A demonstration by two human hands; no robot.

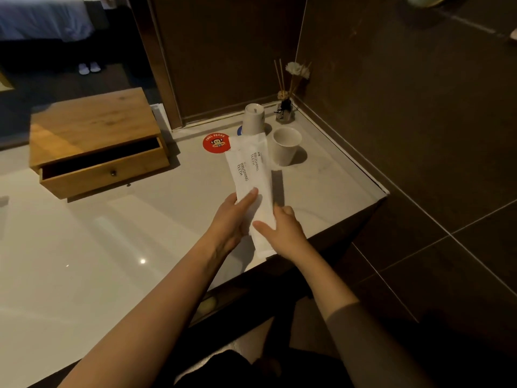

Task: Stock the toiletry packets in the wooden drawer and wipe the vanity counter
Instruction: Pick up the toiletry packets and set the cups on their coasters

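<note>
Two long white toiletry packets (249,169) printed "BRUSHING TEETH" are held above the pale vanity counter (112,236), one overlapping the other. My left hand (233,219) grips the lower end of the left packet with its thumb on top. My right hand (282,228) holds the bottom of the right packet. To the left stands a wooden drawer box (92,141) with its drawer (103,173) pulled partly open; the inside is dark.
Behind the packets are a red round coaster (214,144), an upside-down white cup (253,119), an upright white cup (285,145) and a reed diffuser (285,107) in the corner. The counter's edge runs close on the right above a dark tiled floor (433,219).
</note>
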